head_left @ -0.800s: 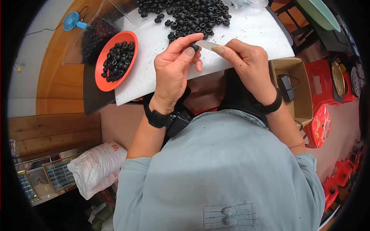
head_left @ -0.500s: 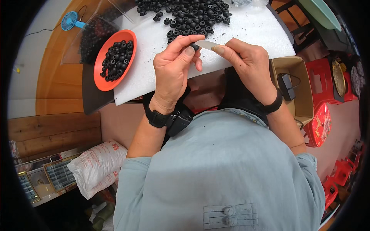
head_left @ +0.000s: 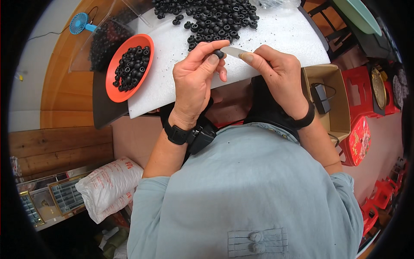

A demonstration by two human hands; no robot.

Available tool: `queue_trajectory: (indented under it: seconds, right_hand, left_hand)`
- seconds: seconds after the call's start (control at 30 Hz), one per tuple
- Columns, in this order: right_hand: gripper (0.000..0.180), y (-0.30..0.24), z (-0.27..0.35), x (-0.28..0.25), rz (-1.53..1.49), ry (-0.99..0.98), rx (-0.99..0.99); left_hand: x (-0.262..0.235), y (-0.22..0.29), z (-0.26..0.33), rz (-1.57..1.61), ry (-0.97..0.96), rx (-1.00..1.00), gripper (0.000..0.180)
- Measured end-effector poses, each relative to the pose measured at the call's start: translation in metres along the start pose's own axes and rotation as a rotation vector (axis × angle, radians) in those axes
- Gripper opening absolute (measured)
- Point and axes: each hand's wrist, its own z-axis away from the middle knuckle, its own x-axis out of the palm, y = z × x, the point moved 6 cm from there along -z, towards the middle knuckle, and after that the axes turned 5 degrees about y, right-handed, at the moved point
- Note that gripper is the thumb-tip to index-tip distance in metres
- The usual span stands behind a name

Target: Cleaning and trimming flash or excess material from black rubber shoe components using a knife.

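Observation:
Between thumb and fingers, my left hand (head_left: 196, 73) pinches one small round black part (head_left: 219, 54). My right hand (head_left: 278, 71) grips a thin pale blade (head_left: 233, 51), whose tip meets the black part or lies right at its edge. Both hands are above the front of the white foam-topped table (head_left: 159, 77). Beyond them spreads a heap of black ring-like parts (head_left: 220, 19) with holes through them. To the left, an orange-red bowl (head_left: 113, 82) holds many more of the same parts.
A blue fan (head_left: 79, 23) stands at the far left, near a clear bin (head_left: 108, 41) of black parts. Right of my arm is a cardboard box (head_left: 338, 108) with a black adapter (head_left: 320, 97) inside. Red stools (head_left: 357, 140) and a white sack (head_left: 108, 187) flank me.
Hardly anything differs. The black part is turned slightly and shows a little more beside my left thumb; both hands keep nearly the same place.

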Motion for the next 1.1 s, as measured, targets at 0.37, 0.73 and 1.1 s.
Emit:
queue_trajectory:
  seconds: [0.37, 0.73, 1.1]
  right_hand:
    - [0.036, -0.004, -0.001, 0.0, 0.071, -0.031, -0.025]
    - [0.037, -0.004, 0.002, 0.002, 0.085, -0.021, -0.007]
    - [0.029, 0.017, 0.004, -0.004, -0.283, -0.015, 0.192]
  left_hand:
    - [0.002, 0.0, 0.002, 0.04, -0.003, -0.004, 0.027]
    - [0.001, -0.002, 0.001, 0.007, 0.009, -0.023, 0.026]
    - [0.005, 0.005, 0.006, -0.011, 0.087, -0.023, 0.025]
